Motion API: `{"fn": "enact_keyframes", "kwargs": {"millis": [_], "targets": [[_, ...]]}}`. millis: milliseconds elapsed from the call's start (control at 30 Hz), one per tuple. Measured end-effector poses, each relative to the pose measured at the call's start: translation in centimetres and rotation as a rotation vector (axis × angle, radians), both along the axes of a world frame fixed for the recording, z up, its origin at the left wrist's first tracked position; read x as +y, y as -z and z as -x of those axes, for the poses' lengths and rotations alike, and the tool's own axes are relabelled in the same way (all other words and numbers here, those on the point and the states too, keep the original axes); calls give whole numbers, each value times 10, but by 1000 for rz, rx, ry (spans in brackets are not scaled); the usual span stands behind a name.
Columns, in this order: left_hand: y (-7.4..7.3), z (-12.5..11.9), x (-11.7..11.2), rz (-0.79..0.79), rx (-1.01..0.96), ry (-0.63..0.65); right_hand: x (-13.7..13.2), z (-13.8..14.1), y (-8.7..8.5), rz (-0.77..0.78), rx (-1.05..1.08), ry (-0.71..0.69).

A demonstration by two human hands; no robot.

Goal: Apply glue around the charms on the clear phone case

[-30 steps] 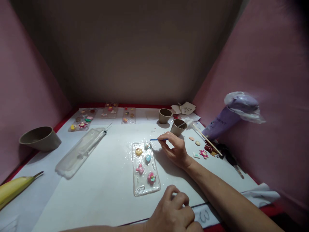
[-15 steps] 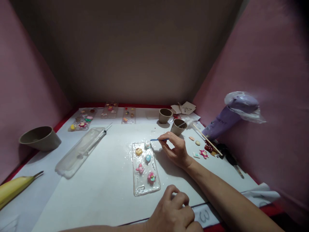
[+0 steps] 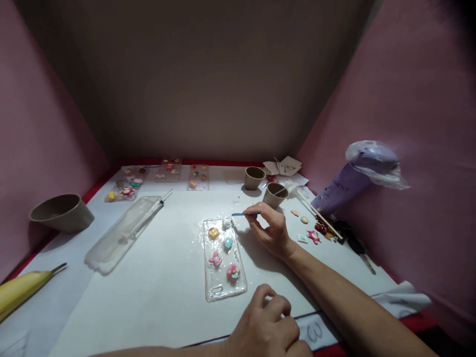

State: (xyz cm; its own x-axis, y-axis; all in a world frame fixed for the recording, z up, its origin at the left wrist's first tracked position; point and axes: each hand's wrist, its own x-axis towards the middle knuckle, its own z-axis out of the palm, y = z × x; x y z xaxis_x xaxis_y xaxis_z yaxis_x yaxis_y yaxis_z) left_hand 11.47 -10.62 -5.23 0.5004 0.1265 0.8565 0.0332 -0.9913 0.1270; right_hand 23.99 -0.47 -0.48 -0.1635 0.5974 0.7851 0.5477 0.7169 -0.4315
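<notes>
In the head view, my right hand (image 3: 273,230) is closed in a pinch on a thin blue stick (image 3: 240,214). The stick points left, its tip by the top right corner of a clear phone case (image 3: 219,287). Small charms sit on this wet-looking case: a pink bunny-like charm (image 3: 215,259), a blue heart (image 3: 228,243), a yellow charm (image 3: 213,233) and a pink flower-like charm (image 3: 233,273). My left hand (image 3: 266,322) rests near the table's front edge, below the case, with bent fingers slightly apart. Nothing shows in it, though its fingertips are partly hidden.
Two small cups (image 3: 255,178) stand behind my right hand; a wider bowl (image 3: 63,213) is at left. A syringe (image 3: 148,215) lies on another clear case (image 3: 106,253). Decorated cases (image 3: 198,178) lie at the back. Loose charms (image 3: 314,237), a wooden stick (image 3: 316,210) and a purple bag (image 3: 342,188) are at right.
</notes>
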Motion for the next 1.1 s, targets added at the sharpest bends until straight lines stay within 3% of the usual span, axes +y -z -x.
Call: {"fn": "enact_keyframes", "kwargs": {"millis": [267, 600, 867, 1100], "targets": [[-3, -1, 1, 12, -68, 14, 0, 0, 0, 13, 0, -25], [3, 0, 1, -13, 24, -4, 0, 0, 1, 23, 6, -34], [-5, 0, 0, 7, -41, 3, -1, 0, 0, 28, 24, -38], [-2, 0, 0, 7, -36, 9, -2, 1, -2, 38, 21, -42]]}}
